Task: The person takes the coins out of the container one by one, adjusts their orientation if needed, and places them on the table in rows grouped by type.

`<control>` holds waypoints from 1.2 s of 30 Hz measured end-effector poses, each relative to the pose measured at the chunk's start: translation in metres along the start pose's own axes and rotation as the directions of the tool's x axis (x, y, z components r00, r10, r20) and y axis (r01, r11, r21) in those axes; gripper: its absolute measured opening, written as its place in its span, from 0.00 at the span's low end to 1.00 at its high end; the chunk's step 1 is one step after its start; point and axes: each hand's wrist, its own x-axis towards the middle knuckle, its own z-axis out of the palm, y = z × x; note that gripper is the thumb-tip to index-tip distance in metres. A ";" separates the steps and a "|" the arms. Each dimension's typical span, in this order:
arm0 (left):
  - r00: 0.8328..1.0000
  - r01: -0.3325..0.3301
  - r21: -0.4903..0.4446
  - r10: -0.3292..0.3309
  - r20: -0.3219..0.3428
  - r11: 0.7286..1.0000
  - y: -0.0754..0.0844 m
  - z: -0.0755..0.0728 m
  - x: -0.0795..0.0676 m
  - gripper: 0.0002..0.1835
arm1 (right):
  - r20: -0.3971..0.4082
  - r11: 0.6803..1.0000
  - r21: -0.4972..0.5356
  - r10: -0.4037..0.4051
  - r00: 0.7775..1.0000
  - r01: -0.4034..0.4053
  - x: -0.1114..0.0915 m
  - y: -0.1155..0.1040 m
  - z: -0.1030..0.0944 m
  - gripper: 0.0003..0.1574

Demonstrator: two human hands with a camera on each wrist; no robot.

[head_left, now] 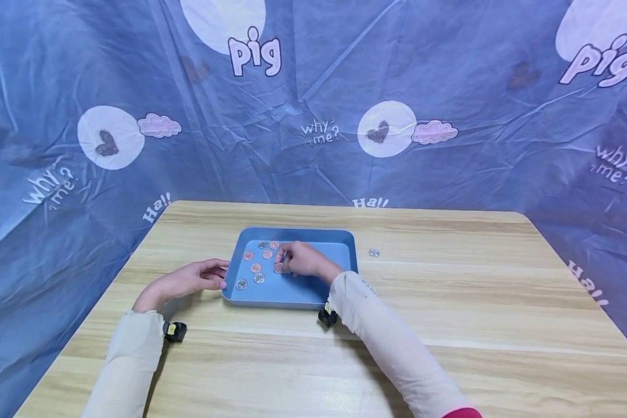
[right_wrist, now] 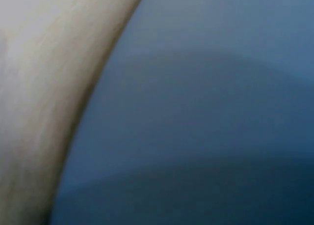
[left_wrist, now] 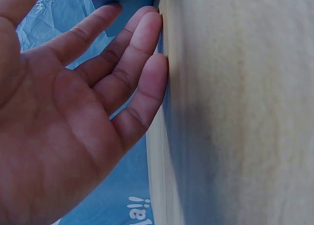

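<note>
A shallow blue tray [head_left: 292, 303] lies on the table with several copper-coloured coins [head_left: 256, 268] and several silver-coloured coins [head_left: 242, 284] spread over its left half. My right hand [head_left: 305, 259] reaches in over the tray, thumb and forefinger pinching a copper-coloured coin [head_left: 278, 267] low over its floor. At the tray's left wall is my left hand [head_left: 190, 278], its fingertips right at the rim. In the left wrist view the left hand [left_wrist: 83, 107] shows relaxed, slightly bent fingers and a bare palm. Only bare skin and blue surface fill the right wrist view.
Silver-coloured coins [head_left: 374, 253] lie on the wooden table [head_left: 475, 278] to the right of the tray. More shiny pieces [head_left: 368, 285] show partly behind the right sleeve [head_left: 392, 342]. A blue printed cloth [head_left: 303, 162] hangs behind the table.
</note>
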 end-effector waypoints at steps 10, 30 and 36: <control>1.000 -0.027 -0.008 0.027 0.014 1.000 0.000 0.000 0.000 0.37 | -0.013 0.976 0.216 0.018 1.000 -0.015 -0.005 -0.003 -0.009 0.10; 1.000 -0.001 0.001 0.001 0.008 1.000 0.001 -0.001 0.000 0.37 | 0.104 0.955 0.286 0.052 0.993 -0.080 -0.060 -0.018 -0.074 0.13; 1.000 0.012 -0.007 -0.011 0.016 1.000 0.002 0.000 -0.001 0.38 | 0.107 0.954 0.281 0.081 0.991 -0.108 -0.080 0.001 -0.090 0.14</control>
